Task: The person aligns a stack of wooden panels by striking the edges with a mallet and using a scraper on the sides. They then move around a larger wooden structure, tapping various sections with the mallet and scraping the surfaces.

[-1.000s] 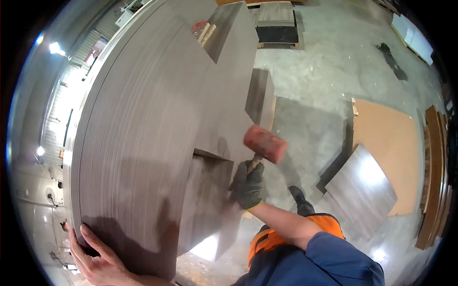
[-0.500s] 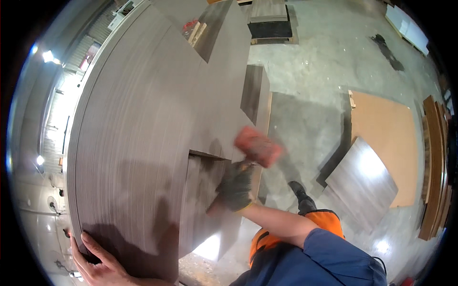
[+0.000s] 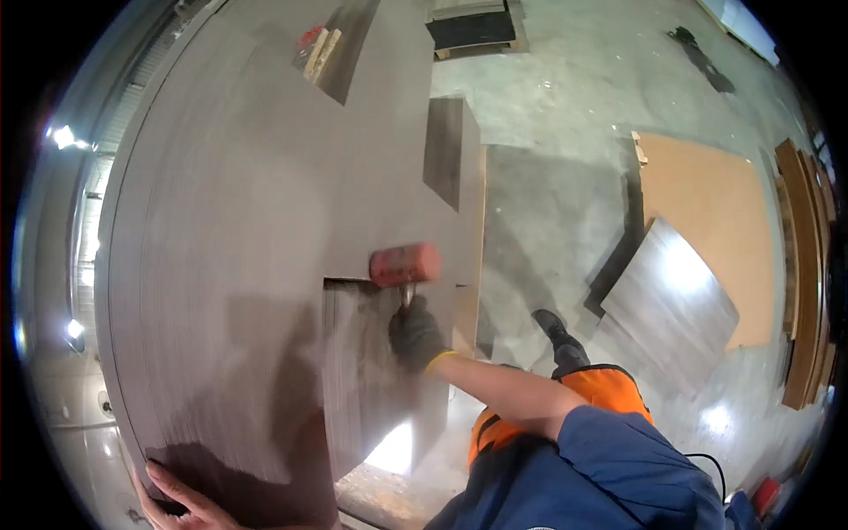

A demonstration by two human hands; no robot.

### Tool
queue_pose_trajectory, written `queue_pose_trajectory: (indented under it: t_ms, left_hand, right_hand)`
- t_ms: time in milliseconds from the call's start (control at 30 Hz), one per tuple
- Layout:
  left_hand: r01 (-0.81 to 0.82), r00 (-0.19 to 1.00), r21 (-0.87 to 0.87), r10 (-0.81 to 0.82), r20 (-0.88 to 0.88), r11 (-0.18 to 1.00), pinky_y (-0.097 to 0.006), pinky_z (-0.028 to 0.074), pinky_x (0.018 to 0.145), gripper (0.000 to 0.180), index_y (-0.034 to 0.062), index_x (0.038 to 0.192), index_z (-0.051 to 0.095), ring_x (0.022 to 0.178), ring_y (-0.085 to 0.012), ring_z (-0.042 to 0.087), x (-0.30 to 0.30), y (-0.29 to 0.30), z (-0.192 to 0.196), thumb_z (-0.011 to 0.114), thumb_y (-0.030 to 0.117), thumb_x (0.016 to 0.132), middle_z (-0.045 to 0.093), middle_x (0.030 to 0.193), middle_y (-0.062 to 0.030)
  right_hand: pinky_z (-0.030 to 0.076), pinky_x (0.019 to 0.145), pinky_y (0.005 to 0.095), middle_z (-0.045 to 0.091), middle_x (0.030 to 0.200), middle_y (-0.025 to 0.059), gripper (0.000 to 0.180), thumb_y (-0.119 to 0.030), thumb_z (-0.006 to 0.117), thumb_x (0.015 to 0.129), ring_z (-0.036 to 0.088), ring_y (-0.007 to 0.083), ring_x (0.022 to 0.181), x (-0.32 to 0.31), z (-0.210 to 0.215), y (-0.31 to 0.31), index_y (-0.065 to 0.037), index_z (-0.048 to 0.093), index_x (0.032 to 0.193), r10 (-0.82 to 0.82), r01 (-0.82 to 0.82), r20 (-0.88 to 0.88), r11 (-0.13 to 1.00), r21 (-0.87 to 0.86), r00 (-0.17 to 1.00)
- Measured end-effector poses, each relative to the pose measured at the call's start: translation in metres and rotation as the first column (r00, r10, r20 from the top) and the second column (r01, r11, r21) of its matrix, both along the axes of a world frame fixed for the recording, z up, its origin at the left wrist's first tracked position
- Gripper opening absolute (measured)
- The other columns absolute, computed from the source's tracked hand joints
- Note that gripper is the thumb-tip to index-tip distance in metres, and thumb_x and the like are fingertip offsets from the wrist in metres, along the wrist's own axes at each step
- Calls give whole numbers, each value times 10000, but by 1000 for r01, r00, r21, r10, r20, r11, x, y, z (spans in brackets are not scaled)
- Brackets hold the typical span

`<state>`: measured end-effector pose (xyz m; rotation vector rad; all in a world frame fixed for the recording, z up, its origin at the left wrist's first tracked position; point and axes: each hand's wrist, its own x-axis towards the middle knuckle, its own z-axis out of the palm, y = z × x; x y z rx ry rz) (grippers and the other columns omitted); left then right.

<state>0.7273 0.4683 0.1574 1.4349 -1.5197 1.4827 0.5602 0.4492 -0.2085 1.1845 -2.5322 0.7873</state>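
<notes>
A rubber mallet (image 3: 405, 264) with a red head is gripped by its handle in my right hand (image 3: 415, 336), which wears a dark glove with a yellow cuff. The mallet head lies over the big grey-brown wood-grain panel (image 3: 212, 203), beside the upper edge of a rectangular recess (image 3: 362, 353). Contact between head and panel cannot be made out for certain. At the lower left, my bare left hand (image 3: 185, 508) holds the panel's outer edge. Its thumb lies on the top face, and the other fingers are partly hidden over the side.
On the floor to the right, a glossy grey board (image 3: 671, 300) overlaps a tan sheet (image 3: 707, 194). Brown boards (image 3: 799, 274) stand beyond it. Further openings break the panel, one with light wood strips (image 3: 322, 55). A low stack (image 3: 473, 26) stands at the far side.
The mallet has swung left and over the panel from its right edge, its head turning more level. My left hand keeps to the panel edge. The whole view has shifted slightly.
</notes>
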Motion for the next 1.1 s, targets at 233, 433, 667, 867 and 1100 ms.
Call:
queue_pose_trajectory:
  t_ms: [233, 433, 667, 867, 1100]
  left_hand:
    - [-71, 997, -7, 71, -12, 997, -304, 521, 639, 505, 207, 1021, 703, 808, -172, 670, 14, 1, 3, 536, 630, 803, 695, 970, 19]
    - [-82, 996, -2, 82, -29, 997, -314, 519, 680, 523, 193, 1024, 702, 843, -187, 666, 8, -1, 0, 534, 635, 800, 694, 977, 5]
    - [-121, 992, -34, 120, -33, 992, -321, 514, 685, 503, 197, 1026, 705, 832, -192, 666, 21, 1, 7, 547, 619, 803, 696, 964, -5]
    - [-49, 998, -34, 47, -45, 998, -307, 520, 672, 461, 211, 1020, 706, 816, -168, 669, 20, -1, 4, 584, 593, 794, 698, 960, 13]
    - [-7, 999, -40, 6, -36, 999, -291, 524, 674, 462, 220, 1025, 704, 828, -149, 665, 10, -1, 5, 578, 601, 794, 694, 975, 34]
  right_hand:
    - [491, 613, 490, 528, 732, 125, 322, -260, 558, 851, 573, 289, 652, -17, -38, 4, -26, 431, 1032, 207, 498, 972, 834, -236, 115]
    - [450, 764, 463, 569, 969, 287, 349, -188, 559, 804, 582, 410, 915, 19, -32, -3, 25, 395, 1027, 32, -33, 866, 999, -17, 498]
    - [493, 718, 460, 604, 874, 235, 255, -227, 495, 855, 621, 370, 838, -2, -4, 9, -17, 452, 992, -169, 430, 984, 894, 125, 64]
    - [471, 711, 485, 607, 863, 266, 397, -267, 561, 825, 596, 445, 831, 42, -37, -5, 23, 381, 1029, 56, -120, 895, 993, -3, 443]
    - [468, 731, 490, 598, 900, 276, 334, -236, 530, 842, 593, 441, 851, 23, -94, -1, -18, 380, 1046, -73, 424, 989, 906, 11, 131]
